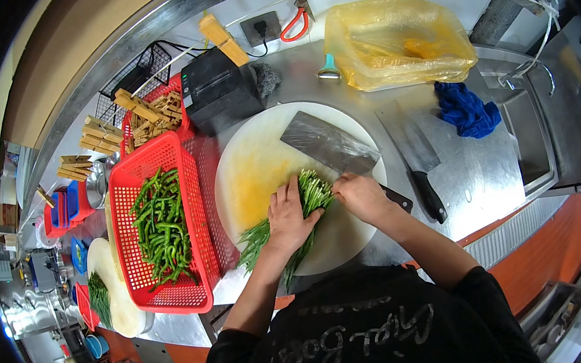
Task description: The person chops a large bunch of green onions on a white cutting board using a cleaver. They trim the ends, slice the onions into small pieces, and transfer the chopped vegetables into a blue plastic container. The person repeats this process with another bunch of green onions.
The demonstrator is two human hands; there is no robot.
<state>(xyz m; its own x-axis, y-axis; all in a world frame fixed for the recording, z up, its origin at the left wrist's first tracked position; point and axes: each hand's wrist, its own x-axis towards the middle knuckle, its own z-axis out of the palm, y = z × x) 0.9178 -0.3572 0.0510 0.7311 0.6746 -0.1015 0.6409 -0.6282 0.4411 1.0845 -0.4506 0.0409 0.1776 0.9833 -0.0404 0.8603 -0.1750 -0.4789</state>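
Observation:
A bundle of green chives (316, 191) with pale cut ends lies slantwise on the round white cutting board (238, 148). My left hand (289, 215) rests across it, thumb on one side and fingers on the other, holding it down. At the pale ends is my right hand (360, 197), its fingers curled in; what they pinch, if anything, is hidden. A cleaver (329, 143) lies flat on the board above the bundle, its dark handle passing beneath or beside my right hand, which covers part of it.
Left of the board stands a red basket (203, 260) of green chili peppers (162, 229). A second knife (418, 162) lies to the right, near a blue cloth (467, 108) and sink (533, 147). Behind are a black machine (219, 94), a peeler (328, 68) and a yellow plastic-covered tray (396, 38).

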